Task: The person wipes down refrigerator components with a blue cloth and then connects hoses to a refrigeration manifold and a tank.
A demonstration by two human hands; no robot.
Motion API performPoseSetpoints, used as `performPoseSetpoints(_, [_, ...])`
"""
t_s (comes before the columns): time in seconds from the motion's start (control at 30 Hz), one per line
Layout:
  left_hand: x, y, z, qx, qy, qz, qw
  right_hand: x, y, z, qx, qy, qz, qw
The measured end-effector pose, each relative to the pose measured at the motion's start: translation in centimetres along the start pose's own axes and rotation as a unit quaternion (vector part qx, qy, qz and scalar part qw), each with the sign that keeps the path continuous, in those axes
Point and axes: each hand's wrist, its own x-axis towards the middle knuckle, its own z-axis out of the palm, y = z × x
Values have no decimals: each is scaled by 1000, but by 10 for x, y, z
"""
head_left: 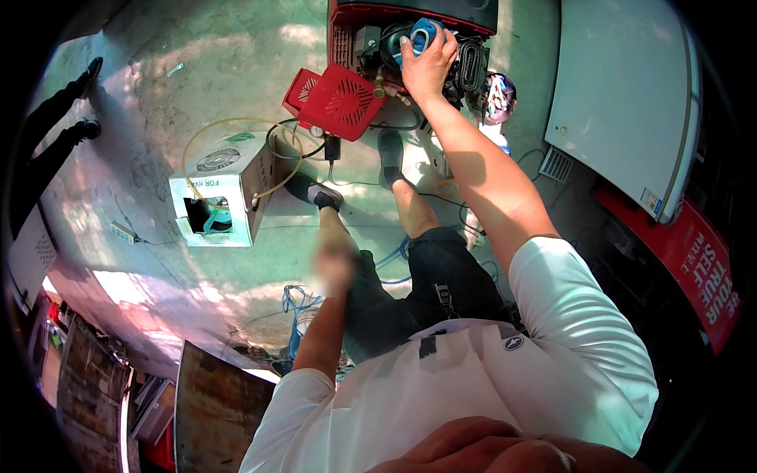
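My right hand (428, 65) reaches to the far side, its fingers curled round a blue-and-white rounded thing (421, 31) whose kind I cannot make out. That thing lies at the exposed inner parts of a red-and-black machine (342, 46). A red vented cover (347, 98) sits tilted at the machine's near left. Just beside my hand are black coiled parts (471, 65) and a brass fitting (379, 83). My left hand (335, 264) is down by my left knee, too blurred for its fingers to show.
A white carton (229, 185) with a yellow hose loop (184, 167) stands at the left. Cables and blue hoses (296, 303) lie around my feet. A large white appliance (619, 87) is at the right. Another person's legs (59, 126) show at the far left.
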Motion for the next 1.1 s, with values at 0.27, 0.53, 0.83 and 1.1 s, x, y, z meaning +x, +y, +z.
performPoseSetpoints(0.27, [1, 14, -1, 69, 3, -37, 997, 34, 6, -100, 241, -27, 96, 965])
performPoseSetpoints(0.53, [-2, 19, 1, 82, -14, -37, 996, 28, 19, -180, 289, 18, 80, 954])
performPoseSetpoints(0.83, [6, 16, 6, 87, -7, -22, 996, 28, 55, -104, -166, -102, 51, 979])
performPoseSetpoints(1.1, [1, 19, 6, 103, -34, -41, 993, 35, 57, -98, -200, -133, 53, 969])
